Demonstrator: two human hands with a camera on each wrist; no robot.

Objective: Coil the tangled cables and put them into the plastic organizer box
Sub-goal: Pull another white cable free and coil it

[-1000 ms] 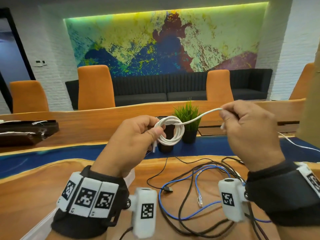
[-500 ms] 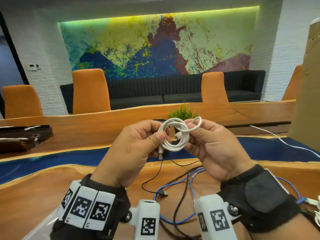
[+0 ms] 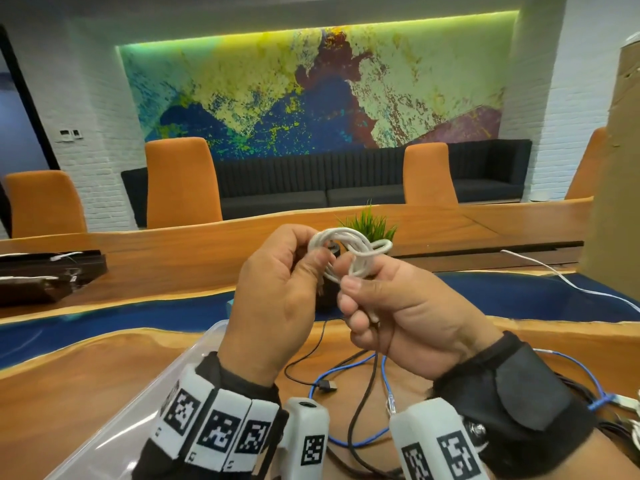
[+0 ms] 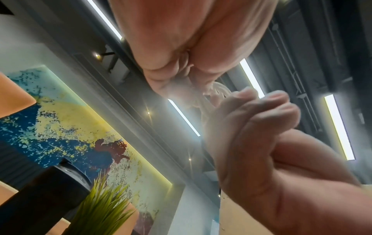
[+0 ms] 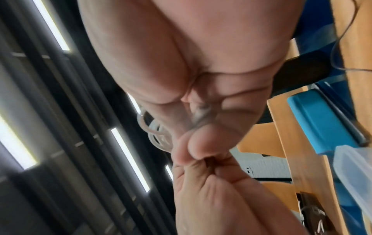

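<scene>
Presently both hands are holding the white cable coil [image 3: 349,252] aloft, left hand [image 3: 277,303] gripping its rim, right hand [image 3: 401,313] pinching the tail, organizer box [image 3: 138,407] lying below-left, nearer the left hand.

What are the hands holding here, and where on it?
Both hands grip the coiled white cable: left hand at its left side, right hand pinching its lower right.

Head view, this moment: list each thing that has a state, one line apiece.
white cable: coiled, held off the table by both hands
left hand: grips the coil
right hand: pinches the coil
plastic organizer box: open, contents hidden
blue cable: loose on table, uncoiled
black cables: loose on table, uncoiled
</scene>
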